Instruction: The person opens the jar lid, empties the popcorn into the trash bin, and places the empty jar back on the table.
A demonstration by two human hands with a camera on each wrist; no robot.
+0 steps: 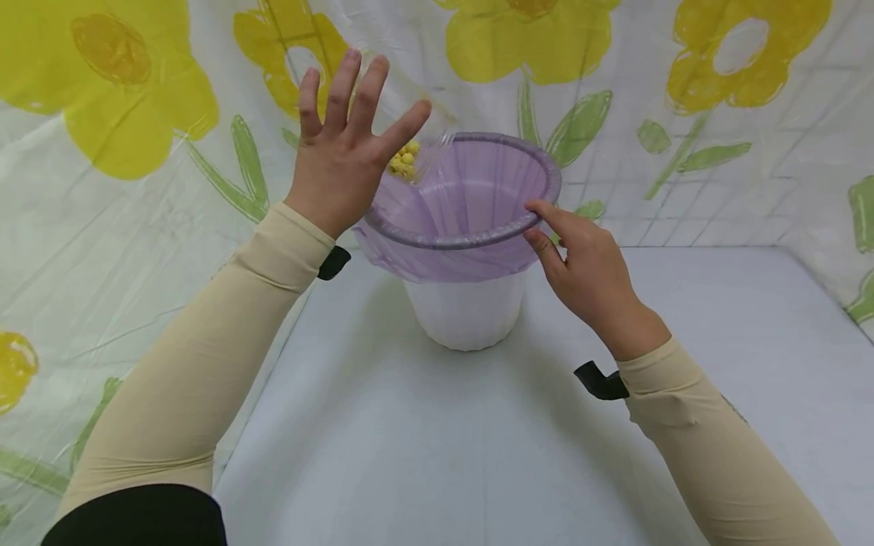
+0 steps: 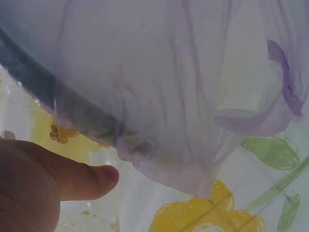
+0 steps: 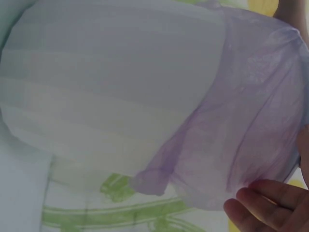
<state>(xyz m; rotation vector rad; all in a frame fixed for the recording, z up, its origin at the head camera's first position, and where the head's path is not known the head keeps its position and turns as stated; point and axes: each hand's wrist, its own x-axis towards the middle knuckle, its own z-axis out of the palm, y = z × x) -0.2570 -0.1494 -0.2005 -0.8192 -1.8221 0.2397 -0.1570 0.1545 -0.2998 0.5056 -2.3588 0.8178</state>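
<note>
A white trash can (image 1: 466, 315) stands on the table, lined with a purple trash bag (image 1: 451, 262) folded over its greyish-purple rim (image 1: 464, 241). My left hand (image 1: 344, 163) is raised over the rim's left side, back toward the head camera, fingers straight and spread. Just beyond it a clear plastic container (image 1: 432, 155) with yellow pieces (image 1: 404, 161) tilts over the can's opening; the hand hides much of it, and contact is unclear. With thumb and index finger my right hand (image 1: 587, 265) pinches the rim's right side. In the right wrist view its fingers (image 3: 263, 212) lie beside the bag.
The light table (image 1: 410, 440) runs back to a hanging sheet (image 1: 635, 45) printed with yellow flowers, just behind the can. Dark straps (image 1: 601, 381) stick out at both wrists. A black shape (image 1: 136, 519) covers the lower left corner.
</note>
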